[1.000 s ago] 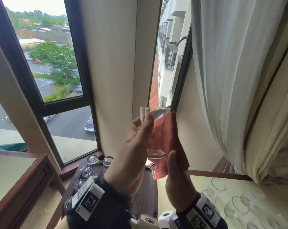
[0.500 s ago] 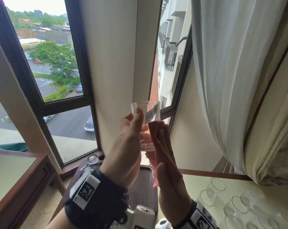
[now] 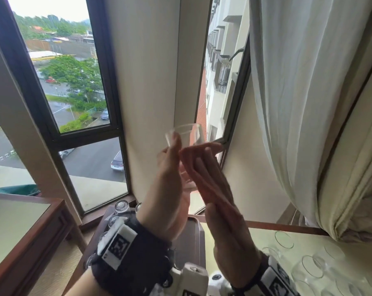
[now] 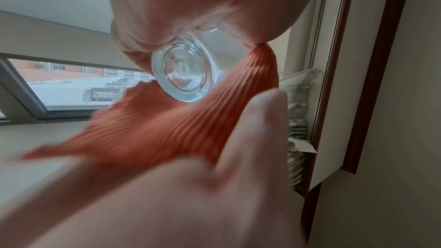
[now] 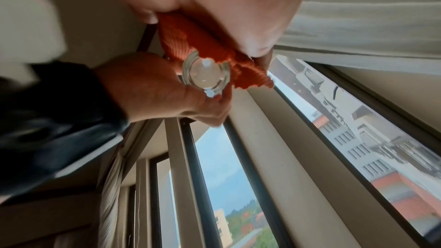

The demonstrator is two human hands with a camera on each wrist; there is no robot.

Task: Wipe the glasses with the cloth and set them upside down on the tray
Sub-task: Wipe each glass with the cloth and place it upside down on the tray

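A clear glass [image 3: 186, 135] is raised upright before the window, and my left hand [image 3: 177, 146] grips its side, thumb near the rim. My right hand [image 3: 204, 161] lies along the glass's right side with fingers straight. In the head view the cloth is hidden behind those fingers. The left wrist view shows the glass's thick base [image 4: 183, 76] with the orange ribbed cloth [image 4: 155, 129] under it. In the right wrist view the cloth [image 5: 190, 39] is bunched between my right thumb and fingers, against the glass [image 5: 206, 74]. The dark tray [image 3: 193, 242] lies below.
Several glasses [image 3: 122, 207] stand upside down at the tray's far left. Several upright glasses [image 3: 312, 267] stand on the pale table at the right. A wooden table [image 3: 20, 227] is at the left, and a white curtain [image 3: 298, 103] hangs at the right.
Both hands and the glass have shifted a little to the left. My right fingers have slid up the glass's side, and the cloth that showed beside the glass is now hidden behind them.
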